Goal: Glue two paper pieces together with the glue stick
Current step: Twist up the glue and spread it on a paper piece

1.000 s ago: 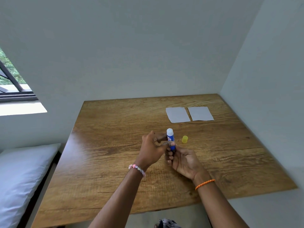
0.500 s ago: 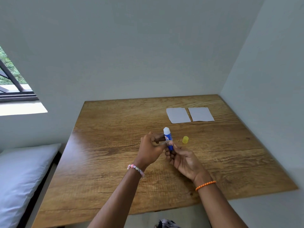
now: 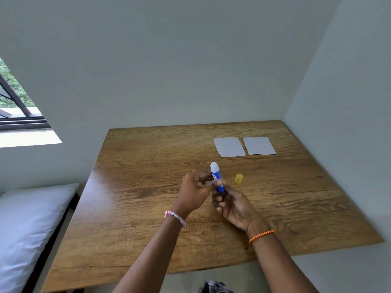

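Both hands in curled grip

We see the glue stick held above the table, its cap just right, two paper pieces side by side farther right.

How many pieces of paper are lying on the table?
2. The left paper piece and the right paper piece lie flat side by side near the far right corner of the table, a narrow gap between them. None seems hidden.
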